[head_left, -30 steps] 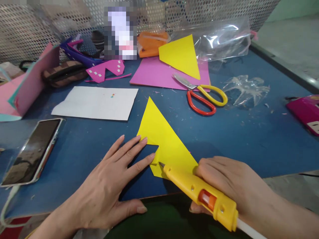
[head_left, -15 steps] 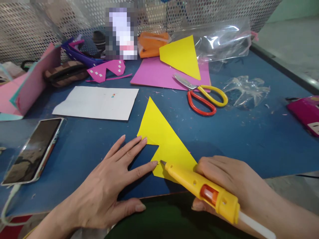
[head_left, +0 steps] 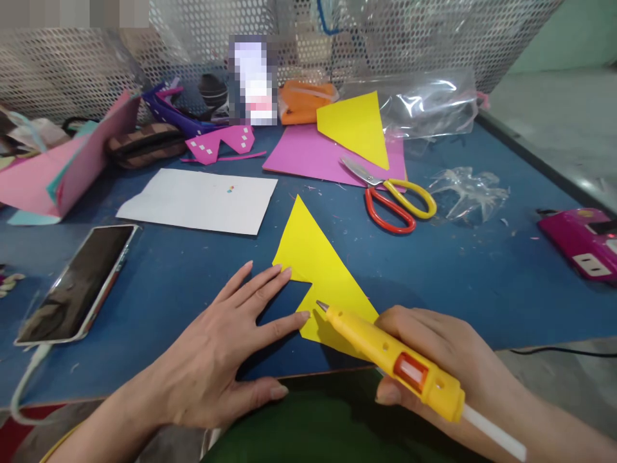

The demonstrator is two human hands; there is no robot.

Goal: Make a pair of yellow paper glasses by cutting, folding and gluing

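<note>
A yellow foam or paper sheet (head_left: 332, 276) with a notch cut in its left side lies at the table's front edge. My left hand (head_left: 226, 347) is spread, its fingertips resting on the sheet's left edge above and below the notch. In my right hand (head_left: 434, 341) is a yellow hot glue gun (head_left: 385, 344), with a white glue stick (head_left: 496, 432) coming out of its back. The metal nozzle points at the sheet just right of the notch; whether it touches is unclear. Much of my right hand's grip is hidden behind the gun.
Scissors (head_left: 390, 199) with red and yellow handles lie beyond the sheet, partly on a purple sheet (head_left: 299, 154). A white paper (head_left: 197, 200) and a phone (head_left: 80, 283) on a cable are at left. A pink mask shape (head_left: 222, 143) lies behind; a magenta box (head_left: 581, 241) sits right.
The glue gun's nozzle has shifted slightly up and away from my left index fingertip. My left hand stays on the yellow sheet. The whole view has tilted a little.
</note>
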